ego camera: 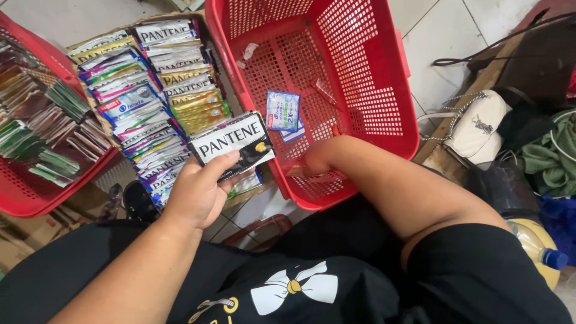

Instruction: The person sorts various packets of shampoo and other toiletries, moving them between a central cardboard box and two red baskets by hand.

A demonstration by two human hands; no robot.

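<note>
Sachets, black-and-white, sat pinched in a small stack (pixel 235 146) between thumb and fingers of my left hand (pixel 198 192), centre frame. My right hand (pixel 317 162) reached into the red basket (pixel 384 72); its fingers were hidden, grip not discernible. Step judged: gathering loose packets. Blue-and-white sachets (pixel 283 113) lay on the basket floor just above it; picking them calls for a flat pinch. Sorted rows (pixel 150 84) of gold, purple, white filled the upper left.
</note>
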